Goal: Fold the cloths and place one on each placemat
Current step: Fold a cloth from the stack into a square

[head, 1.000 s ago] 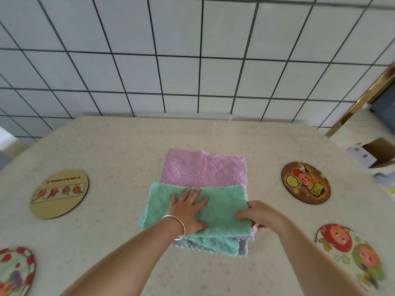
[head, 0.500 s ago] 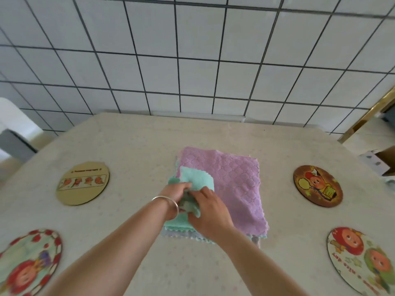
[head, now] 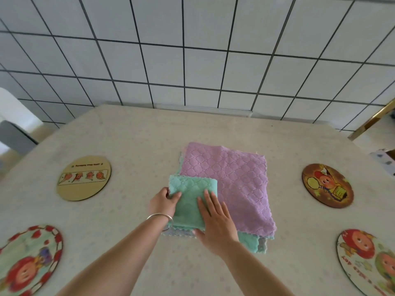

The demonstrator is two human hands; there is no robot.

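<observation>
A folded green cloth (head: pixel 189 201) lies on the left part of a cloth pile at the table's middle. My left hand (head: pixel 163 202) pinches its left edge. My right hand (head: pixel 215 223) lies flat on its right side, fingers spread. Beside it the purple cloth (head: pixel 233 184) lies spread on top of the pile, with more green and grey cloth edges (head: pixel 256 244) showing beneath. Round placemats lie around: a yellow one (head: pixel 84 177) far left, a red cartoon one (head: pixel 30 260) near left, a brown one (head: pixel 327 185) far right, a strawberry one (head: pixel 372 261) near right.
The beige table (head: pixel 136 137) ends at a white tiled wall (head: pixel 192 52) behind. A chair back (head: pixel 15 133) stands off the left edge. A cardboard box (head: pixel 384 159) and a gold frame (head: pixel 374 120) sit off the right edge.
The green cloth went from a wide half-fold to a narrow folded quarter on the pile's left. My right hand carried its right end over and now presses it flat.
</observation>
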